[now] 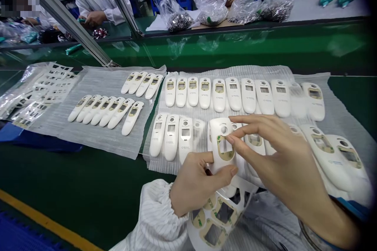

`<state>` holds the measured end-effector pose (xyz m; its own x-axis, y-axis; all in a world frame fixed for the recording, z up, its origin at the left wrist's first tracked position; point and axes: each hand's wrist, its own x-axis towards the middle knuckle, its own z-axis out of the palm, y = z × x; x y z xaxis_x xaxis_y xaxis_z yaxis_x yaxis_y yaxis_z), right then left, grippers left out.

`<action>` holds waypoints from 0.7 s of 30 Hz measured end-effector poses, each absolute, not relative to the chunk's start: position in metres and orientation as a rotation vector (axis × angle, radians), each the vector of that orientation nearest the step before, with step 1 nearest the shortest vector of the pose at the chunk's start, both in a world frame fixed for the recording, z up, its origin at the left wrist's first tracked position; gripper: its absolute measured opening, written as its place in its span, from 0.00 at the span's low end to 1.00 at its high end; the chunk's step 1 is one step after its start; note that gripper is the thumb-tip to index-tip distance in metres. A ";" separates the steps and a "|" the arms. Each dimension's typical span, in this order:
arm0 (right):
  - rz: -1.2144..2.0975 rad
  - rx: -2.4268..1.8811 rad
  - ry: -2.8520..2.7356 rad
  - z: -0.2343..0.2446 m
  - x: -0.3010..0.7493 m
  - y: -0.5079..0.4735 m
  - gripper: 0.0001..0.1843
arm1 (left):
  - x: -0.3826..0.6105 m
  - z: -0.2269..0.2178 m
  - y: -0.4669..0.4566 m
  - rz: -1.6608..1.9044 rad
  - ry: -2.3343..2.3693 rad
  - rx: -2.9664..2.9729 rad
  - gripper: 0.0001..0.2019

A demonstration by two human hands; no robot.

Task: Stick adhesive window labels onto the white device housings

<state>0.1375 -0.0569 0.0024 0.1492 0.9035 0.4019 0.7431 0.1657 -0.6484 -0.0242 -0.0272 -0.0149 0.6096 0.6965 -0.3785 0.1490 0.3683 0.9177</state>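
Note:
My left hand (pixel 198 182) grips the lower part of a white plastic device casing (pixel 223 135), and a small dark tool tip shows between its fingers. My right hand (pixel 273 153) pinches the same casing from the right, with fingertips on its upper edge and thumb by its window. A yellowish adhesive ring (pixel 226 157) surrounds that window. Below my hands, a white die-cut adhesive sheet (pixel 216 219) with several window openings curves over my lap. Two rows of white casings (pixel 224 94) lie on white foam sheeting (pixel 338 113), partly hidden by my right hand.
More white casings (pixel 106 111) lie on a second foam sheet to the left, beside stacked die-cut sheets (pixel 38 94). The bench is green, with a yellow floor line (pixel 38 219). Beyond a glass partition (pixel 235 43), co-workers (pixel 97 0) handle bags of metal parts (pixel 179 21).

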 end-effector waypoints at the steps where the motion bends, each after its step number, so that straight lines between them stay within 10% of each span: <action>1: 0.252 -1.614 -1.605 0.002 0.136 -0.058 0.04 | -0.024 -0.015 -0.028 0.432 0.886 1.181 0.12; 9: 0.595 -1.640 -1.226 -0.005 0.126 -0.059 0.08 | -0.021 -0.013 -0.029 0.470 0.856 1.260 0.11; 14: 0.870 -1.598 -1.041 0.003 0.129 -0.057 0.31 | -0.020 -0.014 -0.030 0.474 0.894 1.363 0.11; 21: 1.575 -1.311 -0.981 0.001 0.151 -0.050 0.16 | -0.026 -0.022 -0.031 0.477 0.749 1.191 0.14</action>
<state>0.1508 -0.0500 0.0007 -0.0973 0.9395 -0.3285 -0.1195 -0.3387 -0.9333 -0.0264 -0.0312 -0.0218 0.6729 0.6899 -0.2670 0.0504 0.3174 0.9470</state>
